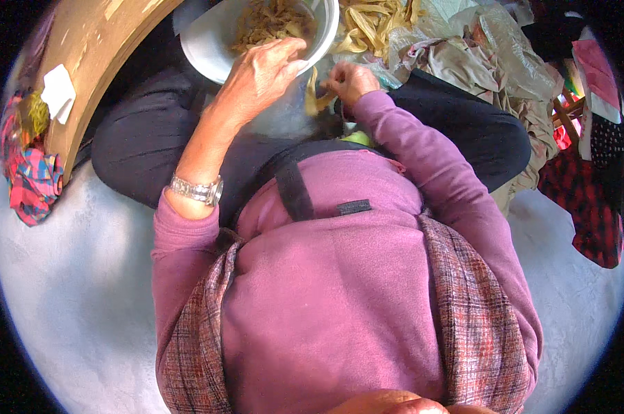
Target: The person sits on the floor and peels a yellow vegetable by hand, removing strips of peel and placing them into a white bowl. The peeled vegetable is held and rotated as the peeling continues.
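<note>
My left hand (265,70), a metal watch on its wrist, hangs over the near rim of a white basin (208,49). Its thumb and fingers are apart, and I see nothing between them. Small yellow-brown dried pieces (273,26) lie inside the basin. Just to the right, my right hand (352,83) pinches a yellowish dried strip (314,95) that dangles above my lap; the fingers partly cover it. Beyond that hand lies a pile of longer strips (379,23) of the same colour.
Clear plastic sheeting (524,52) and a crumpled pale cloth (462,62) are at the upper right. A curved-looking wooden board (99,57) edges the left, with a white paper (58,93) on it and checked cloth (35,181) beside it. My crossed legs (151,134) flank the work.
</note>
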A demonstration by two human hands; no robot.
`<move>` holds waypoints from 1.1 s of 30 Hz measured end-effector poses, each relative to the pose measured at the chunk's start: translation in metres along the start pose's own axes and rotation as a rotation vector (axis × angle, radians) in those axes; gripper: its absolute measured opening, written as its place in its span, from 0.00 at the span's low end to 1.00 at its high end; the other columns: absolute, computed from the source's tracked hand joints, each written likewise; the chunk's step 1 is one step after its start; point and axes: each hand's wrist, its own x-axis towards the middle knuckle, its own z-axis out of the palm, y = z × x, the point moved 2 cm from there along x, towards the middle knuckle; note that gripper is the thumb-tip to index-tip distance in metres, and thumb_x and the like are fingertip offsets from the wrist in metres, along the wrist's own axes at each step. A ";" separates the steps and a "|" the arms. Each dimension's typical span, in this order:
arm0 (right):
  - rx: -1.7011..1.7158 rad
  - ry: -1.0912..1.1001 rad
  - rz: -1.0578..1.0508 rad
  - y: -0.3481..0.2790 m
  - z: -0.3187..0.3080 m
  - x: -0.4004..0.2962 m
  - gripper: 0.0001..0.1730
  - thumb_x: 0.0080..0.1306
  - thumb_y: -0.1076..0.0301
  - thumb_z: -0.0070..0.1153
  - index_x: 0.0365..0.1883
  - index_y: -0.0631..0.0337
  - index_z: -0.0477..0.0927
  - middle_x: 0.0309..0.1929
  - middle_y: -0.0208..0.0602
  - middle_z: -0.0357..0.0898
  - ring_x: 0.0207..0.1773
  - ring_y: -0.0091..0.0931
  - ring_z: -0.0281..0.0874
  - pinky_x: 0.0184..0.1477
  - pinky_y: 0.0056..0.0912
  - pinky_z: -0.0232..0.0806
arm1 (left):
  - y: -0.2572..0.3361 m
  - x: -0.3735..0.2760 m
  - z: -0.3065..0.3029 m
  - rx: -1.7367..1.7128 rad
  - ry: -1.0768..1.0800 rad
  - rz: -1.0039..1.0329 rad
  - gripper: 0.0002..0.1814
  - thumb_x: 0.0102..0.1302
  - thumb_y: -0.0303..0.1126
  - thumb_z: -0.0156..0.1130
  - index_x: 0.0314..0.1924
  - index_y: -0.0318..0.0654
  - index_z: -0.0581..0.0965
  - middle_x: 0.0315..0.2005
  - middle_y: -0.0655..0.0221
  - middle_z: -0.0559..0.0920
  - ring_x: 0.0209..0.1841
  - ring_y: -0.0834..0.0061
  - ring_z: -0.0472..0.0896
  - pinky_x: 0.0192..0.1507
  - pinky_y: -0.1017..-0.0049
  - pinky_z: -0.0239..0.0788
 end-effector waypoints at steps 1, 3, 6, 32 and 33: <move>0.193 0.059 0.013 0.000 -0.003 -0.003 0.12 0.58 0.59 0.59 0.31 0.59 0.80 0.29 0.41 0.81 0.37 0.35 0.79 0.44 0.38 0.69 | 0.003 -0.001 0.002 -0.051 -0.041 -0.056 0.15 0.62 0.29 0.57 0.48 0.29 0.74 0.39 0.56 0.81 0.40 0.65 0.81 0.45 0.70 0.71; 0.168 0.339 -0.068 -0.004 -0.021 -0.009 0.08 0.53 0.70 0.63 0.27 0.61 0.76 0.27 0.38 0.79 0.27 0.25 0.76 0.33 0.31 0.70 | 0.009 -0.004 0.005 -0.154 -0.123 -0.169 0.16 0.63 0.29 0.57 0.48 0.28 0.74 0.37 0.57 0.81 0.41 0.68 0.81 0.45 0.71 0.71; 0.564 0.410 -0.159 -0.002 -0.052 -0.016 0.10 0.59 0.74 0.58 0.38 0.59 0.72 0.31 0.40 0.78 0.30 0.28 0.79 0.32 0.28 0.70 | 0.008 -0.017 0.023 -0.389 -0.237 -0.339 0.11 0.66 0.31 0.55 0.42 0.29 0.75 0.30 0.62 0.82 0.31 0.76 0.81 0.36 0.77 0.72; 1.039 0.217 -0.817 -0.123 -0.075 -0.159 0.07 0.69 0.74 0.47 0.40 0.67 0.77 0.40 0.33 0.77 0.46 0.22 0.74 0.50 0.26 0.67 | 0.098 -0.088 0.005 -1.559 -0.123 -0.563 0.14 0.66 0.34 0.49 0.45 0.31 0.72 0.22 0.73 0.70 0.22 0.84 0.64 0.24 0.81 0.56; 1.117 0.185 -0.820 -0.127 -0.076 -0.161 0.08 0.70 0.74 0.46 0.41 0.66 0.77 0.41 0.33 0.77 0.47 0.22 0.73 0.51 0.26 0.67 | 0.101 -0.091 0.003 -1.558 -0.166 -0.514 0.14 0.65 0.34 0.50 0.44 0.31 0.72 0.22 0.73 0.70 0.22 0.84 0.64 0.25 0.81 0.56</move>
